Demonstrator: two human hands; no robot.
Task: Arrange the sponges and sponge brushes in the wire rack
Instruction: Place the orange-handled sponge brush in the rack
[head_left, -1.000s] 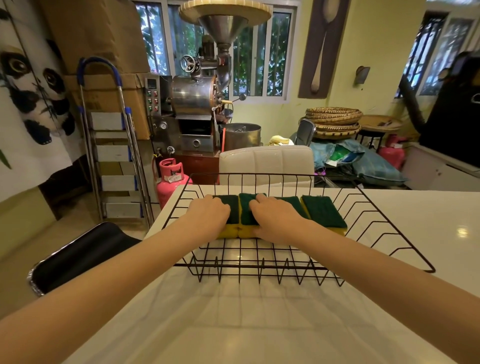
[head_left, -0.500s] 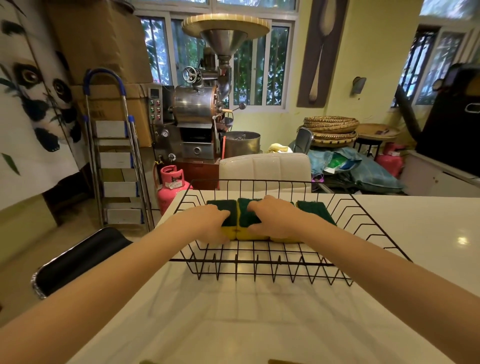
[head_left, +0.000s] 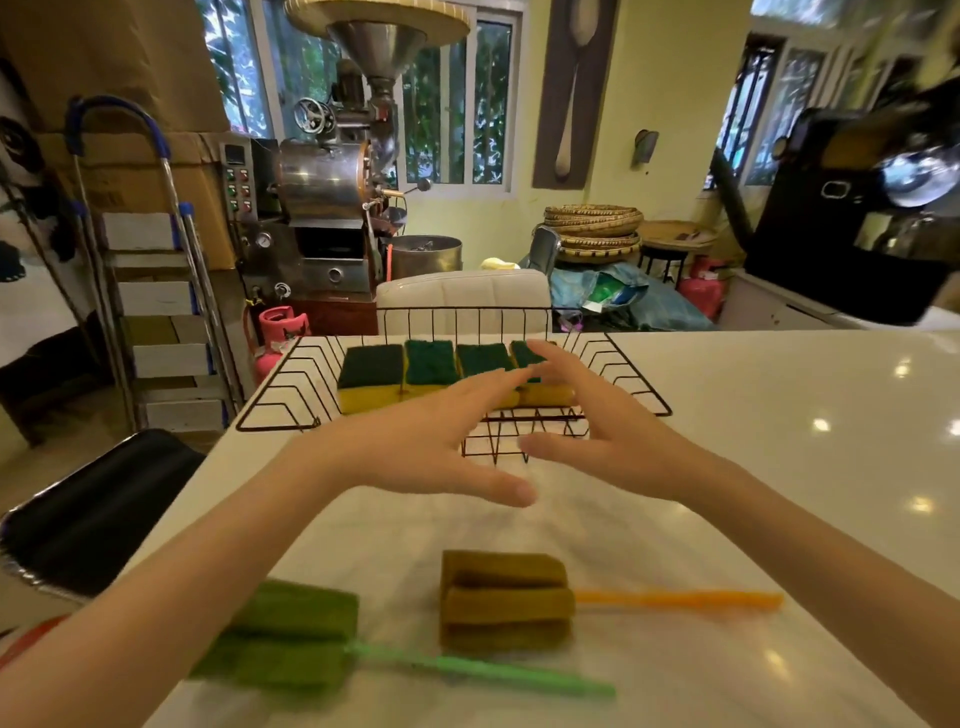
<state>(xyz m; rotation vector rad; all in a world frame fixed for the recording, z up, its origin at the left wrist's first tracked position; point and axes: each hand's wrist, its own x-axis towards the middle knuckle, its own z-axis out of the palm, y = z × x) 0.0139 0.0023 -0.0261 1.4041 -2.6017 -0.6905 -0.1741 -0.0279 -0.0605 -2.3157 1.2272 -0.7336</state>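
A black wire rack (head_left: 280, 384) stands on the white table. Several yellow sponges with green scouring tops (head_left: 371, 379) lie side by side in it. In front of the rack, above the table, my left hand (head_left: 415, 447) and my right hand (head_left: 608, 441) are both open, fingers spread, holding nothing. Nearer to me lie two sponge brushes: a green one with a green handle (head_left: 291, 634) at the left and an orange-brown one with an orange handle (head_left: 504, 597) at the middle.
The white table (head_left: 779, 415) stretches off to the right. A black chair seat (head_left: 88, 514) sits at the left edge. Beyond the table stand a white chair back (head_left: 462, 291), a step ladder (head_left: 150, 291), a pink gas cylinder (head_left: 278, 332) and a coffee roaster (head_left: 322, 208).
Both hands have let go of the sponges and pulled back toward me, now open. The view has tilted down, bringing the two sponge brushes into sight.
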